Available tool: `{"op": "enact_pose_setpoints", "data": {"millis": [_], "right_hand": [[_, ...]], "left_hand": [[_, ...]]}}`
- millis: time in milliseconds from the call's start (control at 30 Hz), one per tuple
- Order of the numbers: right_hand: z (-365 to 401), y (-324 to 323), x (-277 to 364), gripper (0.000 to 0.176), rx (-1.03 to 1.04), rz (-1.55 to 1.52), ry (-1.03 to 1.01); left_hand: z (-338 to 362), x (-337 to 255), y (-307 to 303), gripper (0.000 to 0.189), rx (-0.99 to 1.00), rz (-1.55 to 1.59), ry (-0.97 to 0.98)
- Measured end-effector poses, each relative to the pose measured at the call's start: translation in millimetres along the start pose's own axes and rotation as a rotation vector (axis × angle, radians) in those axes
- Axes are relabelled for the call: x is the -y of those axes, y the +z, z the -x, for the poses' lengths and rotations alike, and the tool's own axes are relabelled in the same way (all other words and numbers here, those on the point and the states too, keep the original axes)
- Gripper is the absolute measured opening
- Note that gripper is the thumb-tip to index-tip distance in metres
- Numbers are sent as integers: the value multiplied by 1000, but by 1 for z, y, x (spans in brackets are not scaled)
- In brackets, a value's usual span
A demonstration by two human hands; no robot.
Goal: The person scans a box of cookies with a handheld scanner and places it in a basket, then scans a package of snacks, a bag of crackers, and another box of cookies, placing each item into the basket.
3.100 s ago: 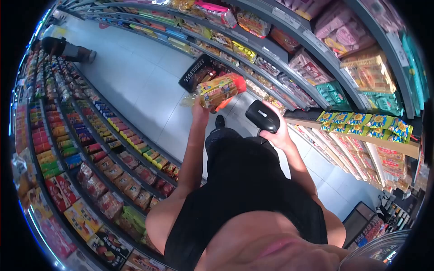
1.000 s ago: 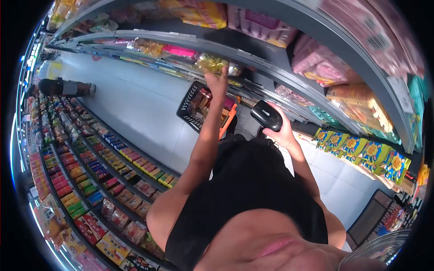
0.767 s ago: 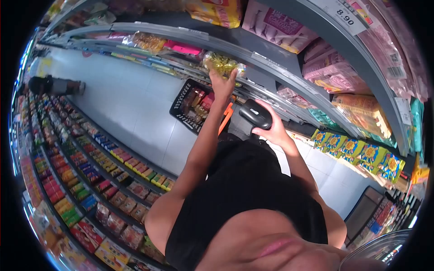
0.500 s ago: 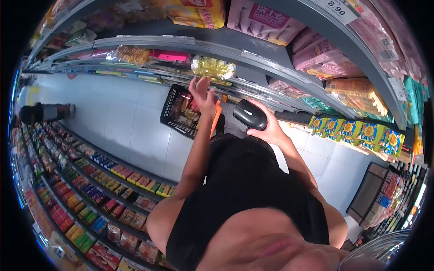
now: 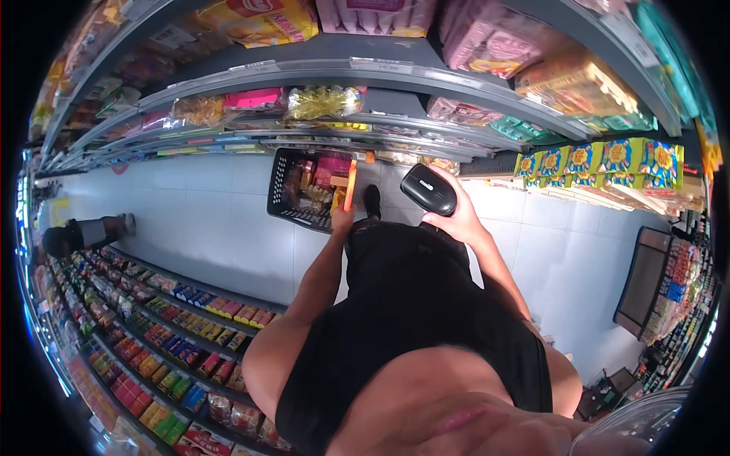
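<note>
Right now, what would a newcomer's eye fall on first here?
Probably the glossy black device in the right hand, out before the body. Next, the orange handle of the black basket, by the left hand. Then the bright green packets with flower-like prints, along the right-hand shelving.

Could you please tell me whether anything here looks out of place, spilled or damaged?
Nothing clearly stands out. The black basket stands on the floor, its goods loosely jumbled, and no spill shows around it. The gold pack on the shelf looks crinkled, though that may just be shiny wrapping.
</note>
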State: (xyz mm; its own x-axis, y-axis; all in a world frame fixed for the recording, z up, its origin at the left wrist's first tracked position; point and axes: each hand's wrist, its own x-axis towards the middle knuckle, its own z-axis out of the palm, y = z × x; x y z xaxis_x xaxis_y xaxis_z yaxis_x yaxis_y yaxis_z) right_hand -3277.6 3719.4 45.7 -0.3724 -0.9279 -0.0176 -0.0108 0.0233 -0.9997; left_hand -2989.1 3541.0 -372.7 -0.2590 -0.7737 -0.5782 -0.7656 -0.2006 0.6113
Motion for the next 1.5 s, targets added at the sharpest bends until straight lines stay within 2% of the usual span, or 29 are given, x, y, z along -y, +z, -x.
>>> {"op": "enact_pose_setpoints", "data": {"millis": [100, 133, 167, 267, 300, 333, 400, 467, 500, 567, 667, 700, 767, 800, 833, 867, 933, 1067, 1167, 1267, 1367, 1433, 1500], "right_hand": [[27, -21, 3, 99, 28, -12, -11], [35, -29, 5, 100, 39, -5, -22], [43, -39, 7, 99, 58, 24, -43], [67, -65, 12, 98, 85, 66, -69], [76, -72, 15, 99, 83, 56, -51], [84, -80, 15, 99, 82, 51, -35], [101, -94, 4, 97, 26, 220, -148], [115, -105, -1, 98, 49, 99, -86], [122, -110, -16, 98, 68, -90, -41], [131, -120, -15, 97, 85, -152, -77], [143, -127, -11, 95, 80, -216, -91], [144, -131, -9, 94, 59, -160, -126], [146, -138, -8, 93, 6, -62, -160], [146, -140, -8, 93, -27, -22, -161], [145, -141, -7, 93, -62, 19, -165], [145, -140, -8, 93, -102, -27, -114], [142, -136, -10, 92, -166, -97, -58], [134, -124, -7, 89, -218, -232, -48], [124, -111, 0, 92, -230, -240, -49], [113, -99, 4, 98, -234, -221, -119], [107, -94, 19, 102, -236, -150, -159], [102, -92, 28, 104, -253, -126, -180], [98, -92, 37, 104, -267, -129, -195]], "left_hand": [[-26, 24, 15, 41, -31, 46, 61], [-16, 8, 7, 40, -34, 38, 66], [-1, -6, -1, 39, 11, 75, -30], [-21, 38, 30, 45, -195, 37, 51], [16, 5, 20, 57, -217, -36, 13], [44, -11, 12, 62, -242, -73, 33], [84, -40, 16, 73, -305, -114, 86], [95, -8, 37, 88, -465, -135, 339], [106, -8, 42, 90, -409, -123, 305], [129, -4, 48, 95, -286, -115, 229], [135, 24, 71, 95, -295, -40, 239], [139, 21, 74, 82, -348, -141, 219], [144, 8, 73, 65, -282, -35, 172], [146, -3, 71, 57, -249, 18, 150], [151, -21, 72, 35, -345, 12, 236], [150, -37, 69, 33, -316, -3, 308], [143, -73, 62, 29, -253, -28, 448], [131, -164, 45, 28, -108, 45, 581], [150, -246, 16, 26, -76, 93, 679], [182, -317, -32, 25, 41, 148, 756], [182, -357, -66, 23, -6, 453, 955], [198, -394, -102, 21, -13, 531, 1080], [195, -427, -127, 24, -160, 428, 1282]]}}
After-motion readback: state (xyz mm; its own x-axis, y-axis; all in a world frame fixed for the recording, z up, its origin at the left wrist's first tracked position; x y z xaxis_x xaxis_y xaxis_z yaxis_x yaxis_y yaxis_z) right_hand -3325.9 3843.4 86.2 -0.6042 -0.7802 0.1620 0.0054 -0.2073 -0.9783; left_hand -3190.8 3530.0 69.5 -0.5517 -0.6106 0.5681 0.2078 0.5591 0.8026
